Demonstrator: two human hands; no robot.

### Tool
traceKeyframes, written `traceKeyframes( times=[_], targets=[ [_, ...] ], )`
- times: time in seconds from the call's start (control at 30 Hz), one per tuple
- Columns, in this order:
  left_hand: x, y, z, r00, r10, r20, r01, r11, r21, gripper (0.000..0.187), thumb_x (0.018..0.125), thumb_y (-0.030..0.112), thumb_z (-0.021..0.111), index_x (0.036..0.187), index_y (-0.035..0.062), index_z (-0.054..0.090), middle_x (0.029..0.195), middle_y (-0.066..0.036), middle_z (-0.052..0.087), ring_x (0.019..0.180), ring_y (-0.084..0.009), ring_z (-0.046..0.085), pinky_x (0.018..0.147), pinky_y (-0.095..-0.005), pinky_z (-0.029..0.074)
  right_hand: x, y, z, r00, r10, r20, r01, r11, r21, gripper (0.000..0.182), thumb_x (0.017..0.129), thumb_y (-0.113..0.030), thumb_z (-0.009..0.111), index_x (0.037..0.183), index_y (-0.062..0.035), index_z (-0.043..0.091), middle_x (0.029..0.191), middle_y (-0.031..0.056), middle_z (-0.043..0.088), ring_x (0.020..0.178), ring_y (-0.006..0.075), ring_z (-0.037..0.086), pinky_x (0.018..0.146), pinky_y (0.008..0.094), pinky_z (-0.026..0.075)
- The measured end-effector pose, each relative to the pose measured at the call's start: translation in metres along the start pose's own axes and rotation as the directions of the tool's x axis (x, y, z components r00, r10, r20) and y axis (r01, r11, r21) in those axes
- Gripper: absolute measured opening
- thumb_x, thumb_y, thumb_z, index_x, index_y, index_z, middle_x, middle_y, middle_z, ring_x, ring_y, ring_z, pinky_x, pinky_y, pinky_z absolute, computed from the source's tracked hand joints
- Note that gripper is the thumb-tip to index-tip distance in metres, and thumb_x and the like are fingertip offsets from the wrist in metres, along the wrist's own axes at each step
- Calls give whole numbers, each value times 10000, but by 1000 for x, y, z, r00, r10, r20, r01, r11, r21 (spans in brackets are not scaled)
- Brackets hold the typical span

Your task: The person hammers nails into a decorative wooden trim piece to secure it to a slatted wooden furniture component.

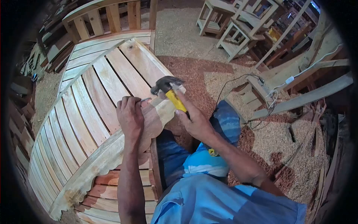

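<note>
My right hand [195,119] is wrapped round the yellow handle of a claw hammer [173,98], whose dark, slightly blurred head is above the panel's near right corner. My left hand [130,114] is closed, pinching a short metal rod [146,99] that looks like a nail punch; its tip points towards the hammer head and lies close to the wood. Beneath both hands is a slatted wooden panel [87,108], tilted over a second slatted wooden frame [108,188]. A board with a scalloped edge [108,152] runs along the panel's near side.
A railed wooden headboard [112,18] stands at the back left. Wooden stools [238,37] are stacked at the back right. A cable with a white connector [289,80] hangs over timber at the right. Sawdust and shavings [276,149] cover the floor; scrap wood lies left.
</note>
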State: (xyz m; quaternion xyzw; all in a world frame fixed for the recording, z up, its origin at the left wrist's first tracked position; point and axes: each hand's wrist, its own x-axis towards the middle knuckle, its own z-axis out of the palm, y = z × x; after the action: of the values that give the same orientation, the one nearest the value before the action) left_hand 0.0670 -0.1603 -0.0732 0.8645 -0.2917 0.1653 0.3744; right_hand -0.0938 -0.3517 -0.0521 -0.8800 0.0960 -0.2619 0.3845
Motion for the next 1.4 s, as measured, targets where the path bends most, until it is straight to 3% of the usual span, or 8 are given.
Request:
traceKeyframes(
  times=[0.03,0.17,0.37,0.67,1.0,1.1,1.27,1.4],
  targets=[
    [-4,0,1,999,-25,-26,25,1000,-16,102,965,57,710,1065,45,726,1063,-135,670,1055,-359,619,951,-487,484,-1,10,3,986,-67,-151,62,998,-33,516,1057,-215,705,1534,-43,605,1332,314,717,1087,456,765,909,497,609],
    [-4,2,0,997,-54,-52,56,998,38,92,993,51,673,1081,30,690,1068,-161,658,1037,-388,604,935,-506,484,38,51,6,869,482,-112,-482,876,25,352,999,-273,775,1218,-5,712,968,247,751,846,403,751,764,501,570],
    [0,-1,-1,998,-66,-23,67,997,32,86,1018,66,665,1092,28,689,1060,-159,665,1016,-385,596,929,-499,479,48,91,39,880,447,-158,-432,893,125,258,958,-240,798,1038,-7,720,796,190,710,762,260,729,694,461,541],
    [22,-6,7,990,-119,-74,120,993,3,98,999,104,716,1048,28,753,1065,-143,688,1068,-357,628,970,-479,492,87,82,62,899,349,-265,-290,928,235,219,936,-172,778,950,5,649,855,241,704,808,425,729,718,516,544],
    [59,8,57,995,-26,-91,23,999,-43,105,1010,124,694,1049,38,741,1046,-151,687,1037,-374,621,950,-490,483,87,80,67,905,354,-238,-324,933,155,296,988,-247,783,999,-1,618,846,251,684,858,483,700,739,571,522],
    [58,5,59,999,-26,-47,26,1000,-14,106,1006,131,698,1055,49,744,1050,-141,684,1049,-368,615,961,-491,477,58,72,49,911,207,-356,-235,971,-35,268,1016,-210,762,1141,-5,644,912,258,690,859,485,711,754,569,537],
    [58,9,56,999,-37,-1,37,998,52,93,985,136,722,1051,81,758,1053,-104,693,1054,-350,611,971,-481,471,42,14,-29,961,235,-145,-203,957,205,638,1090,-122,677,1672,-71,422,1288,299,707,949,377,793,737,467,603],
    [59,7,59,999,-40,8,39,997,73,92,973,143,737,1046,96,769,1060,-91,698,1066,-346,608,979,-480,469,71,-43,-87,924,-153,-349,244,941,233,671,1135,-102,586,1742,-79,302,1387,255,710,858,238,774,657,364,606]
  ],
)
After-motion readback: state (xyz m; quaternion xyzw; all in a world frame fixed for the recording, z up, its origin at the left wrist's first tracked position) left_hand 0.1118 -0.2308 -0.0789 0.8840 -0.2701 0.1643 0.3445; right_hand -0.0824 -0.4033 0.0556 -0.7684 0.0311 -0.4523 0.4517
